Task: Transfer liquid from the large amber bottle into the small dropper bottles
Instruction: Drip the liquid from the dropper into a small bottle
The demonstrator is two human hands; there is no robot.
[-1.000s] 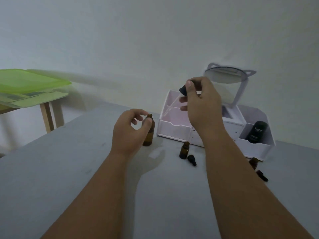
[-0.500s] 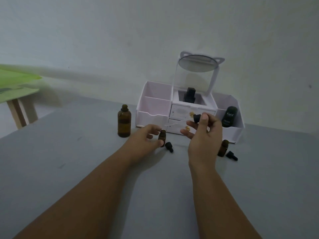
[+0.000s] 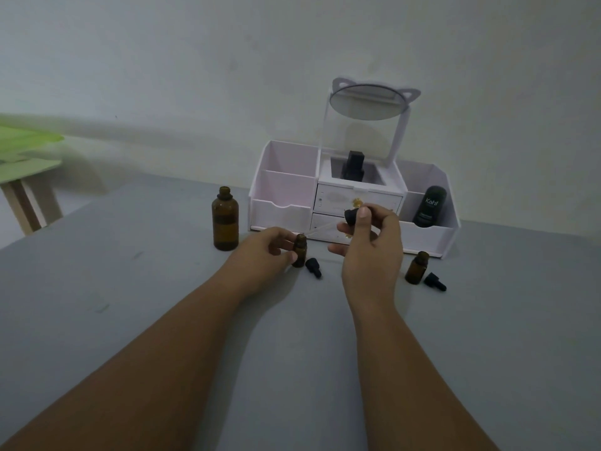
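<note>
Covering small dropper bottle [image 3: 300, 252] partly: left hand [image 3: 265, 253]; pipette [image 3: 328, 227] faint.

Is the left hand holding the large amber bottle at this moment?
No, the left hand grips a small dropper bottle, while the large amber bottle stands apart to its left.

Left forearm [image 3: 182, 327]: was bare along its whole visible length.
Right forearm [image 3: 393, 340]: was bare too, from frame edge to wrist.
Left hand [image 3: 263, 252]: was bare, narrow at the wrist.
Right hand [image 3: 370, 255]: was bare; a short, rounded thumbnail [image 3: 363, 212] showed.
</note>
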